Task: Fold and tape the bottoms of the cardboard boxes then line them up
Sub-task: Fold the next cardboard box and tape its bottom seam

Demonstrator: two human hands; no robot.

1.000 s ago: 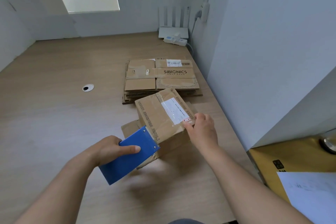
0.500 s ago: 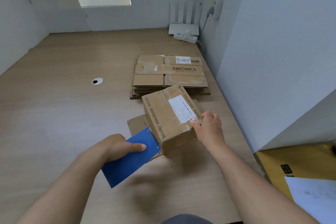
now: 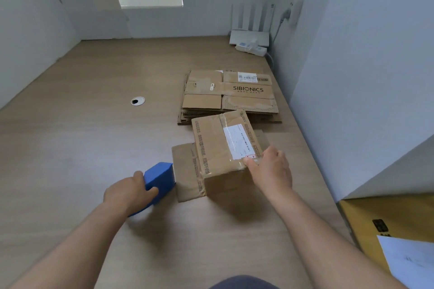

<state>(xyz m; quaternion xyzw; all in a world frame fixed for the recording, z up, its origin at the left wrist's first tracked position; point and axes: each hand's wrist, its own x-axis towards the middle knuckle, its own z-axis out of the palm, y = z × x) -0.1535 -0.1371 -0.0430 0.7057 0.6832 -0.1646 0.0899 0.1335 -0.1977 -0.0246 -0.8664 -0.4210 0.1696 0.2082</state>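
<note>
Head: left hand [image 3: 128, 191] half-hides dispenser [image 3: 159, 176], right hand [image 3: 270, 169] covers box [image 3: 218, 148] corner.

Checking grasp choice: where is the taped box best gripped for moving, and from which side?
The box: likely across its short width, from above. It stands taped face up, and a flap splays on the table at its left base.

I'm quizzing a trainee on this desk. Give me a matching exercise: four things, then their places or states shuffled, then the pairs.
1 tape dispenser
2 box
3 flat cardboard stack
4 router

A by the far wall
B held by the right hand
C held by the left hand
D lying behind the box

Pairs: 1-C, 2-B, 3-D, 4-A
</note>
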